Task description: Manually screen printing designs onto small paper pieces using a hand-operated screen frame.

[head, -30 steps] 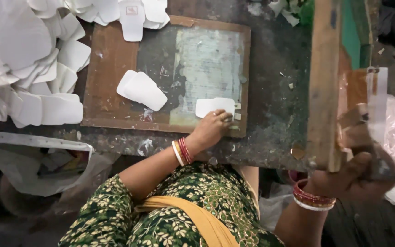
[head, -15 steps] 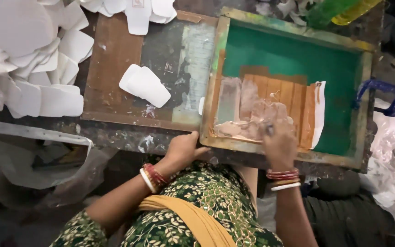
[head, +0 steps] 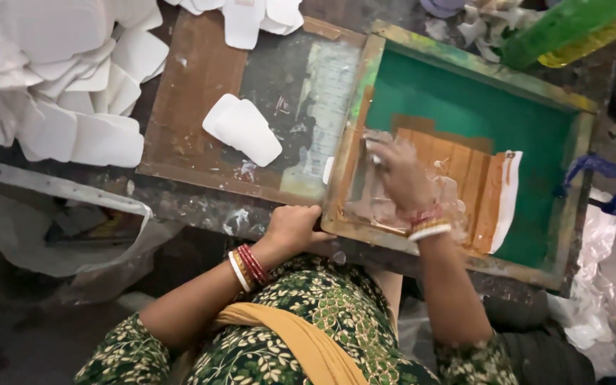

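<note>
The left hand [head: 295, 227] clasps the near corner of the green screen frame [head: 465, 71], fingers curled over its wooden edge. The right hand [head: 402, 171] presses on the mesh inside, seemingly closed on a blurred squeegee. The frame lies over the brown board [head: 194, 78], beside white cut-outs [head: 244, 128].

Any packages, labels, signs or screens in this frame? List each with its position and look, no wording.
Printing screen: right of the board, green mesh in a paint-stained wooden frame, right hand inside, left hand at its near corner.
White label blanks: small stack on the brown board, rounded.
Pile of white blanks: upper left, same shape.
Green bottle: top right, lying tilted.
</note>
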